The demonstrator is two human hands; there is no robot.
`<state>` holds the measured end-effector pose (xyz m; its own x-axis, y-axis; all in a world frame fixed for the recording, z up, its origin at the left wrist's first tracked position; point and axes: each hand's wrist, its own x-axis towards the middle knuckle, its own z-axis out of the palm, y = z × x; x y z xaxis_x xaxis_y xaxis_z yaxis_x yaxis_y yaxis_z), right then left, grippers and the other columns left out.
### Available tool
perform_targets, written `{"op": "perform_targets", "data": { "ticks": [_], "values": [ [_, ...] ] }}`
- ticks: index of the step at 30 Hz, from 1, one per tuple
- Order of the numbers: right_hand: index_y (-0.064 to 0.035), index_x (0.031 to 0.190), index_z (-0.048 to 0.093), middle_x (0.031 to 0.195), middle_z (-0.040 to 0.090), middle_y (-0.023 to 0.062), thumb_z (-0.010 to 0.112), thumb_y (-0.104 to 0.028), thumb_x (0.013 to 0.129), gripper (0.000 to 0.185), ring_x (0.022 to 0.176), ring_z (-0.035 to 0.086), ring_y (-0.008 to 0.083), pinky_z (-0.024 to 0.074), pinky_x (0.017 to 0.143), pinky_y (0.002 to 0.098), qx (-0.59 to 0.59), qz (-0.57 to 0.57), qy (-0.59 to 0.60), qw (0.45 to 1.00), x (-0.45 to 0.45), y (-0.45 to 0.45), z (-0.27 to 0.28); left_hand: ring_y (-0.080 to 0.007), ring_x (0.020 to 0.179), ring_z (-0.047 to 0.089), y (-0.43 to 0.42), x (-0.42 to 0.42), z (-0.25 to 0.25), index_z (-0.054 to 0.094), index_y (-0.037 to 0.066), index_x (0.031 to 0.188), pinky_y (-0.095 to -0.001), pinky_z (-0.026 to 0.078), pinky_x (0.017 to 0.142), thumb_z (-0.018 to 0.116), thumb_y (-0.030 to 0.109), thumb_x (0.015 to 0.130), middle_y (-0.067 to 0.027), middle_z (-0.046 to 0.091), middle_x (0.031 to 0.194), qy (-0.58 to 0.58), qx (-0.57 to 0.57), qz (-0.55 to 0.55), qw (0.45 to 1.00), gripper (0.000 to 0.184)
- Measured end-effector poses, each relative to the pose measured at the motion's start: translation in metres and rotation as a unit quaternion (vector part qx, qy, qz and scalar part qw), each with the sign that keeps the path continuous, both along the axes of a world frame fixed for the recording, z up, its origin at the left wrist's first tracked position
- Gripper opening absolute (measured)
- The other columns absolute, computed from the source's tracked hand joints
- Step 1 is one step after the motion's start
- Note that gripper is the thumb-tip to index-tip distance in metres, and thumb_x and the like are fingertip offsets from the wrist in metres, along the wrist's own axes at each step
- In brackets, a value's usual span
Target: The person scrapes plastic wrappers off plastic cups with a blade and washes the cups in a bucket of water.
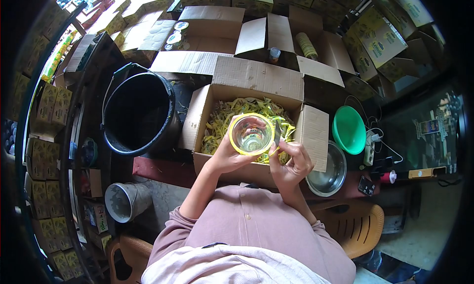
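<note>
My left hand is wrapped round a clear cup with a yellow rim, its mouth tilted up toward me. Beside the rim, my right hand pinches a small dark blade that looks like a knife, pointing away from me. I cannot tell whether the blade touches the cup. Both hands are above an open cardboard box, which holds a heap of yellow-green strips. Part of the heap is hidden behind the cup and hands.
A black bucket stands left of the box, a grey bucket lower down. Right are a green basin, a clear bowl and a power strip. Behind, open cartons hold lids and a cup stack.
</note>
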<state>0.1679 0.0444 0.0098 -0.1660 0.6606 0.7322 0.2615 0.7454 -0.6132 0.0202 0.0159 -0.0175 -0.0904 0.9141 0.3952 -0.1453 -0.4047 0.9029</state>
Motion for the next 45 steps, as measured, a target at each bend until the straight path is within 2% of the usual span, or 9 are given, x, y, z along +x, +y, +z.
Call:
{"op": "perform_targets", "data": {
  "ticks": [5,9,17,29,33,36,42,45],
  "values": [
    [-0.0029,0.083,0.063,0.068,0.06,0.0088,0.066,0.005,0.063,0.021,0.06,0.06,0.017,0.0489,0.055,0.0264,-0.012,-0.006,-0.01,1.0,0.002,-0.001,-0.001,-0.0189,0.109,0.045,0.0,-0.001,-0.003,0.037,0.003,0.12,-0.0337,0.038,0.094,0.072,0.006,0.063,-0.0083,0.043,0.113,0.038,-0.003,0.006,0.999,0.067],
    [-0.0025,0.083,0.063,0.069,0.06,0.0092,0.065,0.006,0.062,0.023,0.061,0.06,0.0174,0.0489,0.056,0.0263,-0.002,-0.003,-0.01,1.0,0.003,0.002,-0.001,-0.019,0.107,0.047,-0.002,-0.005,-0.002,0.037,0.003,0.12,-0.0326,0.037,0.094,0.073,0.006,0.061,-0.0085,0.044,0.113,0.099,0.005,0.005,0.995,0.069],
    [-0.002,0.083,0.063,0.067,0.06,0.0092,0.065,0.007,0.061,0.023,0.059,0.06,0.0162,0.0479,0.055,0.0248,-0.047,0.048,0.039,0.997,0.006,0.006,-0.001,-0.019,0.105,0.049,-0.003,-0.008,0.006,0.039,0.001,0.118,-0.032,0.039,0.093,0.072,0.006,0.062,-0.0089,0.044,0.111,0.055,0.0,-0.028,0.998,0.065],
    [-0.003,0.085,0.064,0.068,0.06,0.0082,0.065,0.007,0.061,0.026,0.06,0.06,0.0159,0.0477,0.054,0.0254,0.012,0.023,-0.006,1.0,0.004,0.003,0.004,-0.0181,0.103,0.049,-0.004,-0.011,0.007,0.039,0.001,0.118,-0.032,0.039,0.092,0.072,0.007,0.062,-0.0089,0.048,0.108,0.063,-0.011,-0.05,0.997,0.066],
    [-0.0032,0.084,0.064,0.067,0.06,0.0082,0.064,0.007,0.06,0.026,0.059,0.059,0.0163,0.0478,0.054,0.0256,-0.027,0.045,-0.012,0.999,0.008,0.008,0.005,-0.0174,0.101,0.05,-0.006,-0.01,0.008,0.039,0.002,0.118,-0.0317,0.038,0.092,0.072,0.006,0.061,-0.0085,0.051,0.106,0.056,-0.017,-0.063,0.996,0.066],
    [-0.0034,0.082,0.064,0.066,0.06,0.0081,0.064,0.007,0.06,0.025,0.058,0.059,0.0162,0.0476,0.054,0.0256,-0.043,0.063,0.01,0.997,0.01,0.012,0.002,-0.0169,0.107,0.046,-0.005,-0.013,0.004,0.04,0.001,0.119,-0.0307,0.035,0.094,0.074,0.008,0.056,-0.0075,0.044,0.114,0.055,-0.042,-0.079,0.994,0.071],
    [-0.0032,0.081,0.064,0.066,0.059,0.0081,0.063,0.008,0.06,0.024,0.056,0.059,0.0158,0.0472,0.053,0.0252,-0.025,0.034,-0.002,0.999,0.01,0.006,0.001,-0.0169,0.107,0.046,-0.003,-0.015,0.004,0.04,0.001,0.118,-0.0309,0.036,0.094,0.073,0.008,0.056,-0.0074,0.044,0.114,0.054,-0.041,-0.077,0.995,0.071],
    [-0.0032,0.081,0.064,0.065,0.059,0.0079,0.063,0.008,0.06,0.024,0.057,0.059,0.0158,0.0473,0.053,0.0251,-0.024,0.034,-0.007,0.999,0.011,0.006,0.002,-0.0172,0.101,0.05,-0.003,-0.013,0.004,0.042,0.001,0.116,-0.0311,0.037,0.092,0.071,0.01,0.061,-0.0086,0.051,0.107,0.082,-0.009,-0.077,0.994,0.063]
  ]
}}
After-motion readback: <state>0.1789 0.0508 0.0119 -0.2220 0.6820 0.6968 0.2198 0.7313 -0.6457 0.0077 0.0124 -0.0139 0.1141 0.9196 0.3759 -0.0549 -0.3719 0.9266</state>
